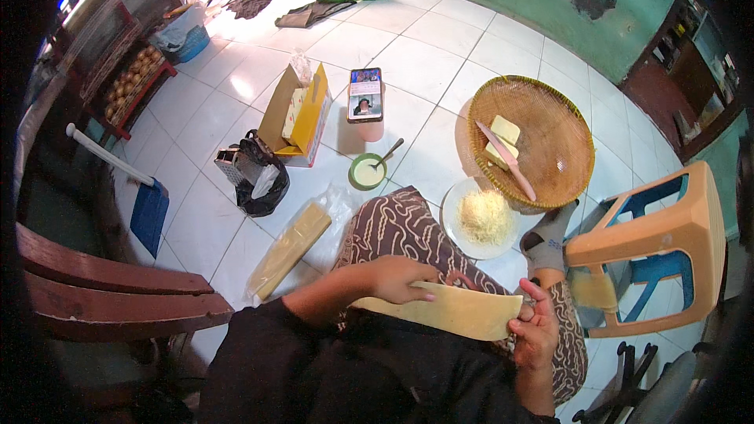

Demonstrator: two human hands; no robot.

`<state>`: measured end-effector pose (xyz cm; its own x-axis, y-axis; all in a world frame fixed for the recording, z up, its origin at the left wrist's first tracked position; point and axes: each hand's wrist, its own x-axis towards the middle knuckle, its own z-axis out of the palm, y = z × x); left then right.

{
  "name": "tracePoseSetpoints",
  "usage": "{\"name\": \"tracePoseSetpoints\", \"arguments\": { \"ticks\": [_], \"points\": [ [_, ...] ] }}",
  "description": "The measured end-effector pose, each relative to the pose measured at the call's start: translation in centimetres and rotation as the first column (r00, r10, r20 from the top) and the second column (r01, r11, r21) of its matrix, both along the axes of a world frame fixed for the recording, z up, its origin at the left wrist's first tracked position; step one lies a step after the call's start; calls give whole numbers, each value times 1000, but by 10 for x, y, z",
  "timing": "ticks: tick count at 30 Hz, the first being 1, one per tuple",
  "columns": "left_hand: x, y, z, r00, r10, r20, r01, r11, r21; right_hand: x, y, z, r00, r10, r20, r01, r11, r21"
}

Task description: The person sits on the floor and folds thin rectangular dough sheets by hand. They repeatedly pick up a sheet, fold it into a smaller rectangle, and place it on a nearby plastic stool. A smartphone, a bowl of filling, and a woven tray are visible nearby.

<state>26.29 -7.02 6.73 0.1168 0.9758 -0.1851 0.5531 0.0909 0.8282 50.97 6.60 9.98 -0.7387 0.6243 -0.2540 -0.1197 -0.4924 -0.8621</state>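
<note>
Over my lap, a long, pale yellow strip of dough sheet (463,310) stretches between my hands. My left hand (402,278) grips its left part from above, fingers closed over the upper edge. At the right end my right hand (537,328) pinches the strip, with the index finger raised. A stack of similar dough strips (294,251) lies in clear plastic on the floor to the left. Beyond my knees stand a green bowl (367,172) of white cream with a spoon and a white plate (448,228) heaped with grated cheese (485,218).
A round woven tray (554,133) holds cheese blocks (503,138) and a pink knife (506,161). Farther out are a phone (364,96) on a pinkish support, a yellow box (314,114) and a metal grater (236,165) by a black bag. An orange stool (667,228) stands at right.
</note>
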Motion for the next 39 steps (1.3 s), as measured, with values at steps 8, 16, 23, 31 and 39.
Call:
{"name": "tracePoseSetpoints", "arguments": {
  "ticks": [8,16,23,31,39],
  "points": [
    [-40,-7,39,986,162,-33,-159,983,93,-35,2,-5,1000,28,-7,-29,990,-135],
    [-94,46,10,626,757,-187,-685,649,331,-29,22,-70,989,21,144,-11,997,-72],
    [-234,91,-1,208,808,-551,-884,396,248,-36,25,-74,977,26,213,-8,996,-88],
    [-271,135,-21,253,665,-703,-958,274,-85,-40,28,-76,968,6,250,21,994,-104],
    [-283,147,-11,292,650,-702,-945,308,-108,-38,33,-77,979,46,198,-15,988,-152]
  ]
}}
